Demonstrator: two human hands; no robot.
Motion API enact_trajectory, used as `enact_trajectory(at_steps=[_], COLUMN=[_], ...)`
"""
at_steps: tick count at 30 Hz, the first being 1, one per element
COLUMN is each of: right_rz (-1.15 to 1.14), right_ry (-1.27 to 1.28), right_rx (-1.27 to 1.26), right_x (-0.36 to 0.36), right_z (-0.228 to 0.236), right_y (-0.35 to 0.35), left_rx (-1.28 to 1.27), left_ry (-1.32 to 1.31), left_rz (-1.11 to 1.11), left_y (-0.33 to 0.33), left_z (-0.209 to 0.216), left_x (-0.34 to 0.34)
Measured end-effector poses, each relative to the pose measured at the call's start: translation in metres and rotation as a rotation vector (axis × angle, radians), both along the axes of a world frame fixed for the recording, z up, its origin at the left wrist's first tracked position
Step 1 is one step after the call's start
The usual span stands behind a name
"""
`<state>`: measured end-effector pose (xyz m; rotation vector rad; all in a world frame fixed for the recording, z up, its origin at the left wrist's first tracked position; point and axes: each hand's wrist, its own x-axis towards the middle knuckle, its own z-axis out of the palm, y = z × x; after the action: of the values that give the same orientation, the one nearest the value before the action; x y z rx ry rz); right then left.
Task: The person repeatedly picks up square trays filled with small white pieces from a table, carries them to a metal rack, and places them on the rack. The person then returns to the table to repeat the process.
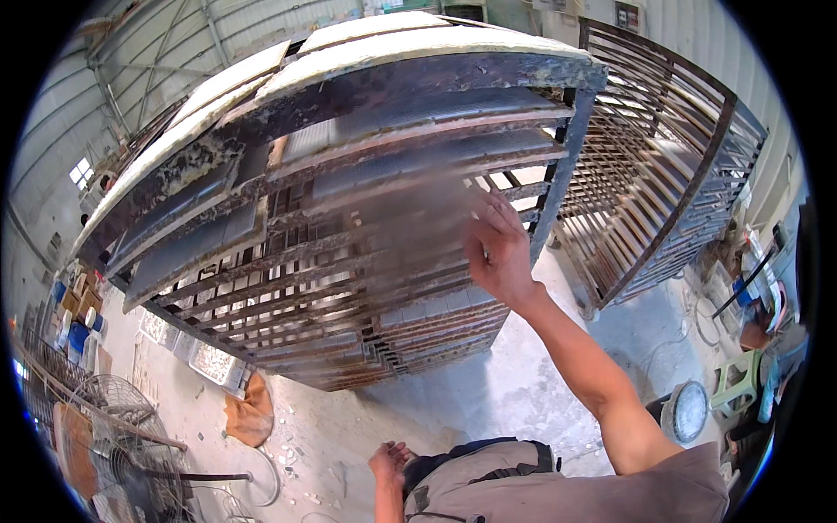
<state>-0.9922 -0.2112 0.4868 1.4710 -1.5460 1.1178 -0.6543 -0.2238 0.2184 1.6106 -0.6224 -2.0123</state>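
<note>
A tall, rusty metal rack [571,157] fills the middle, with flat grey panels [436,157] on several of its upper levels. My right hand [501,248] is raised at its right part, fingers and thumb closed at the edge of a grey-brown board [418,231]. Motion smears that board, so its outline and surface are unclear. My left hand [390,460] hangs low beside my waist, away from the rack. Its fingers are curled in, and nothing shows in them.
Pale boards [375,39] lie on the rack's top. A second slatted rack [663,174] stands at right. Around the floor are a green stool [737,383], a round bucket [686,411], white crates [218,366], an orange-brown sack [250,411] and a large fan [113,410].
</note>
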Motion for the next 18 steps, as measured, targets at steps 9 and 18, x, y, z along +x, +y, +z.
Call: enact_trajectory(at_steps=[9,18], right_rz=[-0.060,-0.062], right_ry=[-0.030,-0.057], right_rx=[0.009,0.082], right_x=[-0.004,-0.013], right_z=[0.000,-0.006], right_y=[0.003,-0.008], left_rx=[0.035,0.034], left_ry=[-0.003,0.039], left_rz=[0.033,0.156], left_y=[0.011,0.015], left_z=[-0.002,-0.010], left_x=[-0.002,0.006])
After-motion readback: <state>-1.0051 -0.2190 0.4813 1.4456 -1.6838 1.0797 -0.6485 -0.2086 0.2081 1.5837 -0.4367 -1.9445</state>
